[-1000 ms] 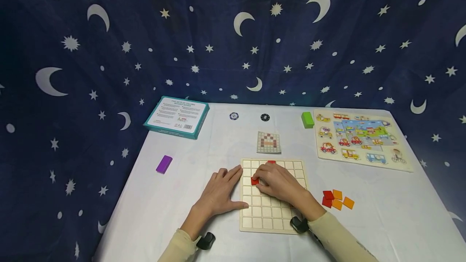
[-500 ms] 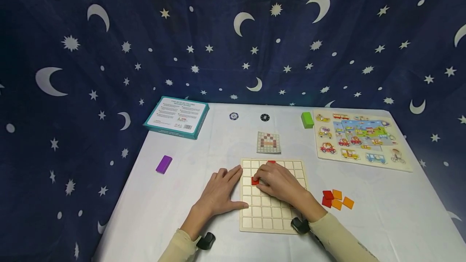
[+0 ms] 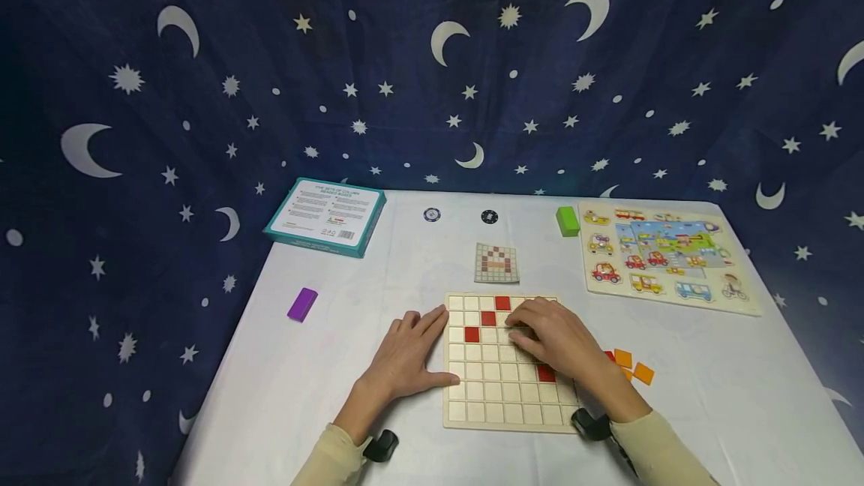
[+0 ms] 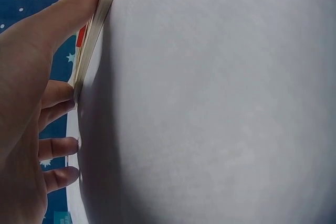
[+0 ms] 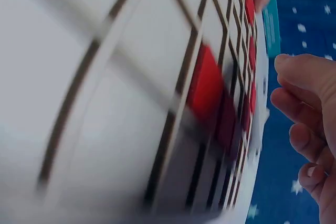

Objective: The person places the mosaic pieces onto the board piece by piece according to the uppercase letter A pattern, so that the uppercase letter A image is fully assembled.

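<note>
four red square tiles [image 3: 488, 319] show seated in your pale wooden gridded board [image 3: 494, 392] in the head view, three stepping down leftward from the top row and one lower at the right; the right wrist view shows more red in the shade there, hard to count; judged by the small square patterned card [image 3: 496, 263] just beyond the board, your red outline looks well advanced and its orange bar not begun; flat orange square tiles [image 3: 622, 358] and a loose red tile [image 3: 610, 355], partly behind your right forearm [image 3: 614, 390], seem to be what is left; your left hand [image 3: 405, 355] is spread, thumb on the board's left edge; your right hand [image 3: 555, 332] hangs over the upper right cells, fingers loosely bent, nothing seen between thumb and forefinger; beneath is a white cloth-covered table [image 3: 378, 283], bearing a teal-and-white flat box [image 3: 327, 214], a purple rectangular block [image 3: 302, 304], a blue-and-white round chip [image 3: 432, 214], a black round chip [image 3: 489, 217], a green block [image 3: 568, 221] and a wooden vehicle puzzle [image 3: 670, 289]; behind hangs a dark blue curtain [image 3: 405, 36] printed with moons and stars.
</note>
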`<state>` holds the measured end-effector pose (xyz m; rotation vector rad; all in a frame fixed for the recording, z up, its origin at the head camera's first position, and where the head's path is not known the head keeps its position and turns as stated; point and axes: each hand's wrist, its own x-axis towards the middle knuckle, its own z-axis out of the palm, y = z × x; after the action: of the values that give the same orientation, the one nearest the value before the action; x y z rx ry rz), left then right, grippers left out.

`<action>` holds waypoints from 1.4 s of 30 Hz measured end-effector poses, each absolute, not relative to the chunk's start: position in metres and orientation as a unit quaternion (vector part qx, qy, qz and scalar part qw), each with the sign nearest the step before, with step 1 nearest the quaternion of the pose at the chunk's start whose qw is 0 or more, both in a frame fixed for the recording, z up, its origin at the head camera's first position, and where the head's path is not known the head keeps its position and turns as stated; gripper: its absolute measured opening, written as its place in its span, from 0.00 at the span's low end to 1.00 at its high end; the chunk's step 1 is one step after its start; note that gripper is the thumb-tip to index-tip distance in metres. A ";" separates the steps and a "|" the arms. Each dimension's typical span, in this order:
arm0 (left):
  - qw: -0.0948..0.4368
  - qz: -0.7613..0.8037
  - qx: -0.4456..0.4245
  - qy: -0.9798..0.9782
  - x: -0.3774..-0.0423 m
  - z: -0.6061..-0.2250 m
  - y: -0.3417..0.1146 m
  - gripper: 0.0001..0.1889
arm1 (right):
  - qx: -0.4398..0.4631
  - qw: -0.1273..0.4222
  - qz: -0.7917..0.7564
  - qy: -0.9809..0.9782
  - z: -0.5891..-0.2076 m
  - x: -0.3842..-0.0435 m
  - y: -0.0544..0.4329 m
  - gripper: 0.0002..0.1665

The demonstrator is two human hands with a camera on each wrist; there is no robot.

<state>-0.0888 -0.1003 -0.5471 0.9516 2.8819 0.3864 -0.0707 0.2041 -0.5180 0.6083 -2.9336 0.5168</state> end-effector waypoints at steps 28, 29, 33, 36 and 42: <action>0.053 0.129 0.310 0.940 -0.089 -0.548 -0.100 0.61 | 0.042 -0.009 0.145 -0.989 -0.529 -0.004 0.335 0.22; 0.052 0.129 0.310 0.940 -0.089 -0.549 -0.100 0.61 | 0.041 -0.010 0.146 -0.988 -0.530 -0.004 0.334 0.23; 0.055 0.134 0.308 0.940 -0.089 -0.549 -0.100 0.61 | 0.040 -0.020 0.152 -0.987 -0.530 -0.005 0.332 0.22; 0.057 0.132 0.306 0.941 -0.089 -0.549 -0.100 0.60 | 0.043 -0.028 0.154 -0.987 -0.529 -0.006 0.330 0.21; 0.046 0.128 0.308 0.942 -0.090 -0.548 -0.100 0.60 | 0.050 -0.046 0.147 -0.987 -0.524 -0.012 0.328 0.18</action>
<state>-0.0896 -0.1004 -0.5483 0.9408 2.8752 0.3903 -0.0115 0.3284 -0.5242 0.1607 -3.1949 0.4761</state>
